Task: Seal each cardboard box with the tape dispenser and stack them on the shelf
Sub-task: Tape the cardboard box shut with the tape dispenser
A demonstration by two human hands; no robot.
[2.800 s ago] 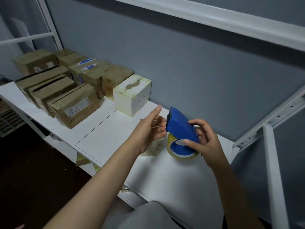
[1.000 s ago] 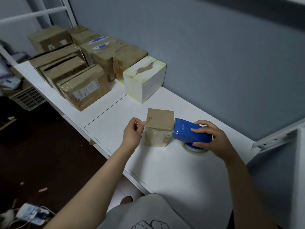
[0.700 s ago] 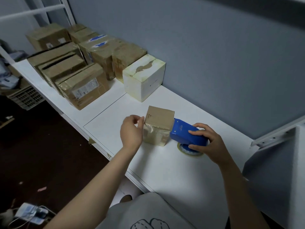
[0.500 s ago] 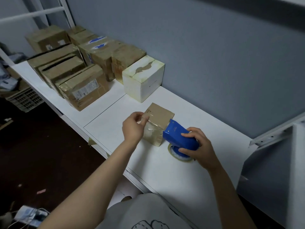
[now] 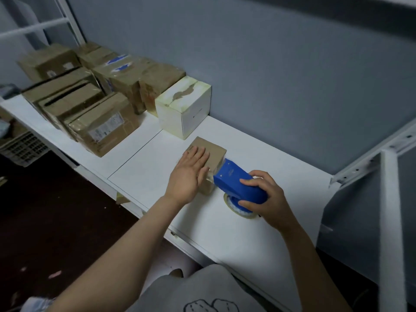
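My left hand (image 5: 189,174) lies flat, fingers straight, on the small box (image 5: 216,152) at frame centre. My right hand (image 5: 267,197) curls round the tape dispenser (image 5: 236,185), which touches the box's right edge. I'd worry a hard pull skids the light box and wrinkles the tape. Upper left I count roughly seven brown boxes (image 5: 101,124) and one white box (image 5: 182,109); there is one dispenser.

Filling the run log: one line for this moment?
left hand flat on small cardboard box | right hand grips blue tape dispenser against box
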